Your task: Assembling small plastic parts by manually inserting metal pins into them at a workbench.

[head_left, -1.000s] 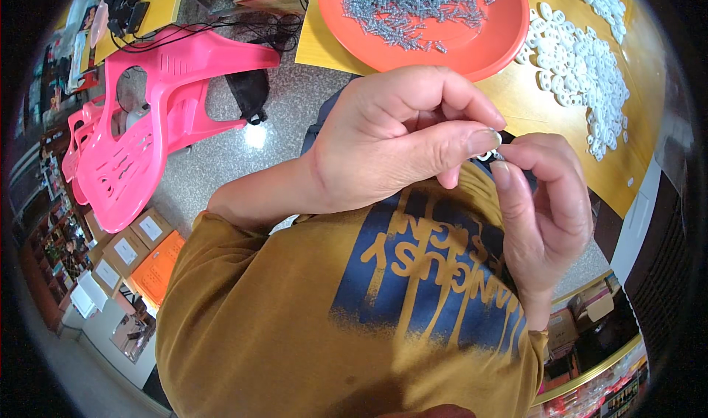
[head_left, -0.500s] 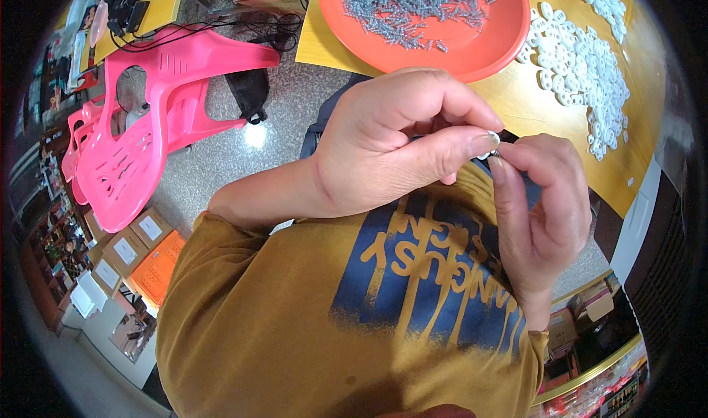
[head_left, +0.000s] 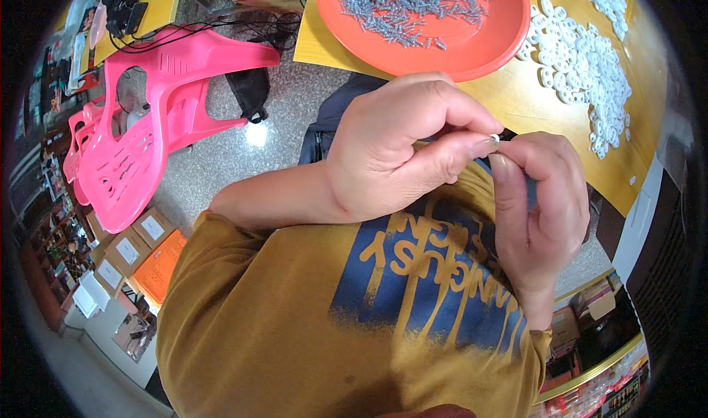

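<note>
My left hand (head_left: 405, 149) is closed in a pinch in front of my chest, holding a small white plastic piece (head_left: 495, 138) between thumb and forefinger. Only a sliver of that piece shows past the thumbnail. Right against it, my right hand (head_left: 542, 204) pinches with thumb and forefinger; what lies between those fingertips is hidden. Beyond the hands stands a round orange-red basin (head_left: 509, 46) with a heap of small grey spring-like pieces (head_left: 413, 12). Many small white ring-shaped pieces (head_left: 575, 68) are spread on the yellow table to its right.
The yellow table (head_left: 531, 112) carries the basin and white rings. A thin pale stick lies on the grey heap. On the floor at the left is a pink plastic chair (head_left: 133, 145), with black cables (head_left: 284, 35) near it. Cardboard boxes (head_left: 125, 248) and an orange crate (head_left: 158, 267) stand lower left.
The fingertips have drawn closer together, and the dark bit seen between the right fingers is now hidden. The left hand has shifted slightly right. Both hands keep their pinch.
</note>
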`<state>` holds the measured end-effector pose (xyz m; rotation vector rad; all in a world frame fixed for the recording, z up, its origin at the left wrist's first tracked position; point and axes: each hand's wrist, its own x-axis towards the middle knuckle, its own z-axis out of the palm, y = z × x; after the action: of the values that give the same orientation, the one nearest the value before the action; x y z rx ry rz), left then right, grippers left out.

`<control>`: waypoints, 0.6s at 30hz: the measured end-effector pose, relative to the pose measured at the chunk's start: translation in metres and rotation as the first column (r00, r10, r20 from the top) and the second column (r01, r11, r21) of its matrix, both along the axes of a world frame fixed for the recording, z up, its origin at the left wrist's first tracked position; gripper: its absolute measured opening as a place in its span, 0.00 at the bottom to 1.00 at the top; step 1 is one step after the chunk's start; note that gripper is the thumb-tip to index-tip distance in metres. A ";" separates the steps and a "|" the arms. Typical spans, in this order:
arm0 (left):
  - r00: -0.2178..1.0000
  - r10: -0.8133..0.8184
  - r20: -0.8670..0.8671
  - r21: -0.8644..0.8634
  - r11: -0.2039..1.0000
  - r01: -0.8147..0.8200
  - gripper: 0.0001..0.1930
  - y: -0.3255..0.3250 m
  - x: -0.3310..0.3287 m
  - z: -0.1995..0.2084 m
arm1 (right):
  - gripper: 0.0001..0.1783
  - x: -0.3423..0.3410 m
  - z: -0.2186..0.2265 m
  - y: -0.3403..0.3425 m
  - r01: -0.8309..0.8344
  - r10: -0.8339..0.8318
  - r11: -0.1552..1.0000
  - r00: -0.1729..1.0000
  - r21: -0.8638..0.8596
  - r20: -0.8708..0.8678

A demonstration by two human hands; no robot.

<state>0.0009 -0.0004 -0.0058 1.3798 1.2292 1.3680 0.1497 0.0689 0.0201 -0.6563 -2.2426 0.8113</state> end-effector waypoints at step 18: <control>0.902 0.058 0.429 -0.257 0.965 0.060 0.07 0.000 0.008 0.008 | 0.09 0.004 0.002 -0.003 0.014 -0.030 0.984 0.996 -0.179 -0.085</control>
<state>0.0089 -0.0003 0.0018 0.8297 1.0596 1.3600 0.1536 0.0661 0.0220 -0.7134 -2.0970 1.0191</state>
